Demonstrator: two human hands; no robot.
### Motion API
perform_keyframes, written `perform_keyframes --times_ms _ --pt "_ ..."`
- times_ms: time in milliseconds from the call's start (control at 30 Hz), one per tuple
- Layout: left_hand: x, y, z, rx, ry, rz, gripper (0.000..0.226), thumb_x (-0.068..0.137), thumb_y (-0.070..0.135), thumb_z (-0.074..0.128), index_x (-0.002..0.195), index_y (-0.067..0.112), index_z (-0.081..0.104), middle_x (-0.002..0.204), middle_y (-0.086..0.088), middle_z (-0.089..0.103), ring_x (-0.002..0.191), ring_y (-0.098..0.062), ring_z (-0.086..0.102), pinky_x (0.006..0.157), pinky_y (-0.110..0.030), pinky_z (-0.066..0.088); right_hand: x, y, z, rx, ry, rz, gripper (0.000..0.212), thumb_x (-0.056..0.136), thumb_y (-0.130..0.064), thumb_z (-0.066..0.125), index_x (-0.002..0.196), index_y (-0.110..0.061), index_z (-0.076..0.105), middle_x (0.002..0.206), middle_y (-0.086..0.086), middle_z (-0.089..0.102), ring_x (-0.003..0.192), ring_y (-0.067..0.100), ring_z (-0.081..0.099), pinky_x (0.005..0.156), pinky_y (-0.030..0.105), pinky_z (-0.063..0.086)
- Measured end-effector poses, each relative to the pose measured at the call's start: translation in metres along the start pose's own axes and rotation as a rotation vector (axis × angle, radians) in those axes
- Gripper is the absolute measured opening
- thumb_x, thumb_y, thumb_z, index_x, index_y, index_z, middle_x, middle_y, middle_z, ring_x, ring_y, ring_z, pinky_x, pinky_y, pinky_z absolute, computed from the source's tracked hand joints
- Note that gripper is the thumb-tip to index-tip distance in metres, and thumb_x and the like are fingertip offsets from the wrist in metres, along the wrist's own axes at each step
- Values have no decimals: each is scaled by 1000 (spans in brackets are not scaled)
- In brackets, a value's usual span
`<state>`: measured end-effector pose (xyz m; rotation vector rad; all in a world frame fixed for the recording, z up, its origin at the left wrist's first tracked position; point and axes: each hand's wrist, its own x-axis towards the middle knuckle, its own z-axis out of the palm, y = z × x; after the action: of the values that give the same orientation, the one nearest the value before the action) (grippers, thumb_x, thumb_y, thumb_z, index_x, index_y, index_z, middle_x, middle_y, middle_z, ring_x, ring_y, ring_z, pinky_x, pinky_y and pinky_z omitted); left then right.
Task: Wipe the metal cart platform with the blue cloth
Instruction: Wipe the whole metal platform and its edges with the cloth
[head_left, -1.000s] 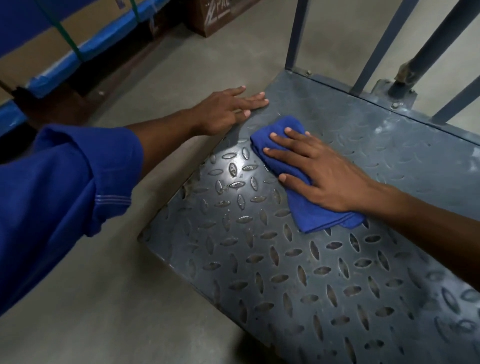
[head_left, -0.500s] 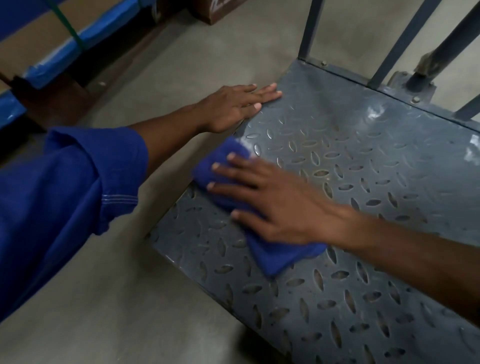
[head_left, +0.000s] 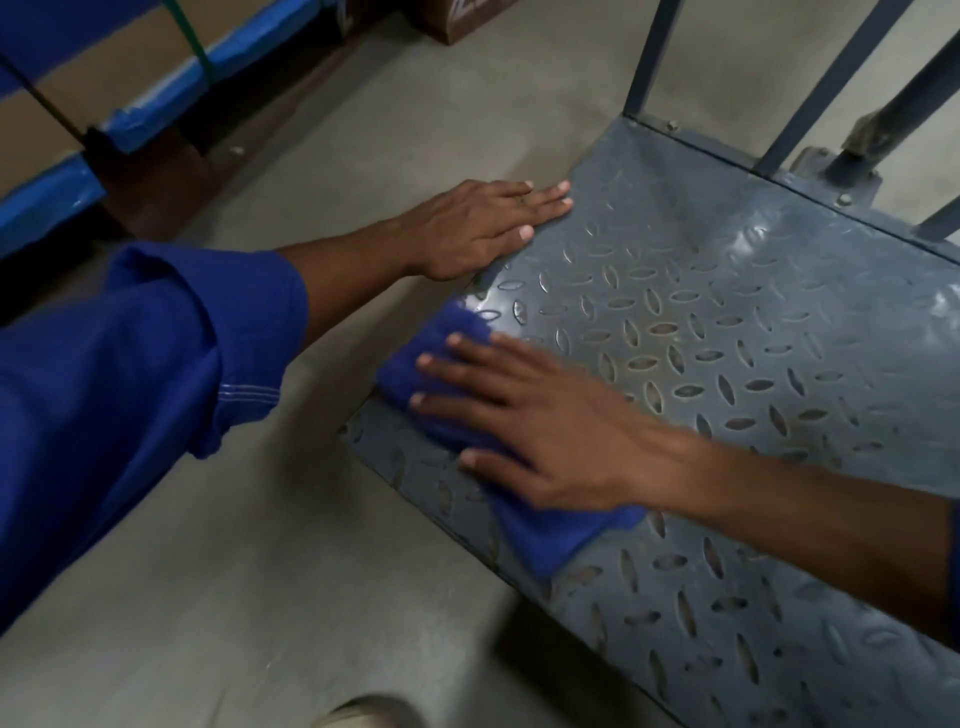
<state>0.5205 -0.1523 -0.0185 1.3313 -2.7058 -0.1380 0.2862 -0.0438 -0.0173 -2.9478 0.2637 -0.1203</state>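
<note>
Item: blue folded cloth (head_left: 545, 535), lying at the left edge of the grey diamond-tread metal cart platform (head_left: 753, 338). Our right hand (head_left: 540, 431) pressed it flat, fingers spread; left hand (head_left: 478, 228) braced open, farther along. We judged even pressure and overlapping strokes best.

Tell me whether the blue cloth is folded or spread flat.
Folded or bunched: the blue cloth looks thick under the right hand; exact folds cannot be told.

Tread-plate cart platform (head_left: 727, 322) under flat blue cloth (head_left: 545, 535)
</note>
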Motion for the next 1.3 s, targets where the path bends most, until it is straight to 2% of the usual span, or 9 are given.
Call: perform_keyframes --times_ms 67,133,300,400,533,633,867,1067,1300 --pt "-5 3 -1 -2 -1 13 56 115 38 24 168 20 27 176 0 23 157 -24 35 132 -38 23 1 -15 4 18 -31 -115 59 112 -48 41 167 -28 34 179 -1 21 168 22 7 137 48 8" --pt "-11 7 -1 5 -2 25 55 115 37 26 168 19 29 176 -1 24 156 -23 36 131 -30 20 2 -3 -1 23 -35 -133 58 113 -46 41 167 -27 35 178 -2 22 168 21 7 137 47 9" --pt "-21 9 -3 122 -36 39 63 113 49 13 170 23 22 177 1 19 154 -29 40 119 -51 39 -3 40 -16 31 32 33 55 113 -43 45 165 -25 40 177 0 27 167 22 14 132 53 22" --pt "-23 15 -11 167 -88 0 64 111 53 7 171 30 13 178 7 12 158 -30 32 120 -49 35 -1 18 -11 27 45 49 58 111 -47 41 165 -25 41 176 2 29 166 26 17 132 55 22" --pt "-28 28 -19 192 -124 -27 64 111 49 8 171 28 9 179 6 8 160 -32 28 119 -49 34 4 -33 5 47 -30 -152 58 111 -46 43 166 -27 38 177 0 26 167 24 13 135 51 14" --pt "-36 37 -21 182 -142 -39 63 111 47 10 171 27 8 179 6 6 161 -30 26 120 -48 32 6 -32 6 59 -52 -232 57 112 -41 46 166 -24 39 177 1 27 167 25 13 134 52 18" --pt "-66 42 -22 190 -168 -27 64 110 54 6 171 33 6 179 9 5 160 -27 29 120 -50 35 -6 3 -12 -38 -12 -57 56 114 -45 40 167 -27 36 177 1 25 167 23 13 133 56 19" --pt "-86 57 -20 163 -144 -77 65 112 47 11 171 21 10 179 -1 8 158 -30 32 122 -46 32 -13 -52 10 -44 -41 -211 57 113 -41 44 166 -25 37 177 1 25 167 24 12 137 49 11" --pt "-114 89 -2 22 -63 -217 71 110 47 17 169 8 20 177 -13 13 163 -27 21 131 -43 20 -54 -49 -1 -79 -72 -141 57 115 -43 40 168 -24 32 179 1 20 168 23 8 135 53 17"
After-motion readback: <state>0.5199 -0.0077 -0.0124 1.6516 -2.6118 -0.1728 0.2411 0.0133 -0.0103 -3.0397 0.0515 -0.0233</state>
